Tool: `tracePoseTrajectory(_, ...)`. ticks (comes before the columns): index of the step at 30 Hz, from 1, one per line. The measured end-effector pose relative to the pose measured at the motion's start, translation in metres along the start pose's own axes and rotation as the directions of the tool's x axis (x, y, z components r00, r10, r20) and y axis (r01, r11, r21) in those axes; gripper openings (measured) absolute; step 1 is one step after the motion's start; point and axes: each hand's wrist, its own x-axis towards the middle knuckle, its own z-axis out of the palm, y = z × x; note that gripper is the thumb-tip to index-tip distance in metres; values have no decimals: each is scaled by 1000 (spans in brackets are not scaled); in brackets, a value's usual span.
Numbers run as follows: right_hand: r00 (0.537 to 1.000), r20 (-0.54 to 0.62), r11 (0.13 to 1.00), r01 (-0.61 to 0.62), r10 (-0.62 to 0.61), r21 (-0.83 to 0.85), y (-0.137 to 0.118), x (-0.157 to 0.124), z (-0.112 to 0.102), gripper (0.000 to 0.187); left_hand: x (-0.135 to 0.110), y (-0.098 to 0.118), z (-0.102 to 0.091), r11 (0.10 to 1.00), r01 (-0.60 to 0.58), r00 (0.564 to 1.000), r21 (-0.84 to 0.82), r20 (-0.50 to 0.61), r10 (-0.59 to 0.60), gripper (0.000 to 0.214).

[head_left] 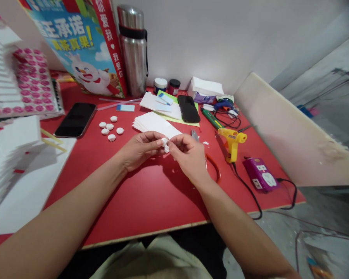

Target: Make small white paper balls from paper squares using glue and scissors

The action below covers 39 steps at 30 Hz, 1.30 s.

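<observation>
And here, angles bare left forearm (75, 207) in from lower left, bare right forearm (235, 221) from lower right! Holds left hand (142, 149) and right hand (189, 155) nearly tip to tip at centre, pinches with thumb (174, 152) and fingers (149, 135) on both, wrists (123, 161) slightly bent.

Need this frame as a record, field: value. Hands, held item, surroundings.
left hand: pinching white piece
right hand: pinching same piece
piece shape: unclear, partly covered
surface: red table
white pellets: six, loose, left of the hands
beyond hands: paper stack
right side: yellow glue gun, purple box
phones: two; left phone, far phone
back: steel flask
</observation>
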Motion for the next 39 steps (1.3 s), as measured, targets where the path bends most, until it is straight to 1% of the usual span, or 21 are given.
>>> tracePoseTrajectory(4,999,-38,997,34,-37,-68,-1,0,0,8,0,0,-2,1000,20,1000,21,3,-20,25)
tracePoseTrajectory(9,1000,-4,1000,-12,12,5,-2,1,-1,8,-1,0,-1,1000,13,1000,3,23,-13,28)
tracePoseTrajectory(15,999,15,999,51,-51,3,-4,-1,-1,9,0,2,0,1000,11,1000,-27,26,-10,30)
tracePoseTrajectory(21,998,44,998,55,-55,14,-4,-2,-2,9,0,0,-1,998,-21,999,-52,36,23,33)
tracePoseTrajectory(30,999,20,999,36,-35,-34,-4,-2,-3,10,-1,2,1,998,-54,997,-43,60,56,30)
tracePoseTrajectory(39,999,20,998,46,-46,-29,-4,-2,-3,10,-1,1,1,998,-60,997,-36,44,61,30)
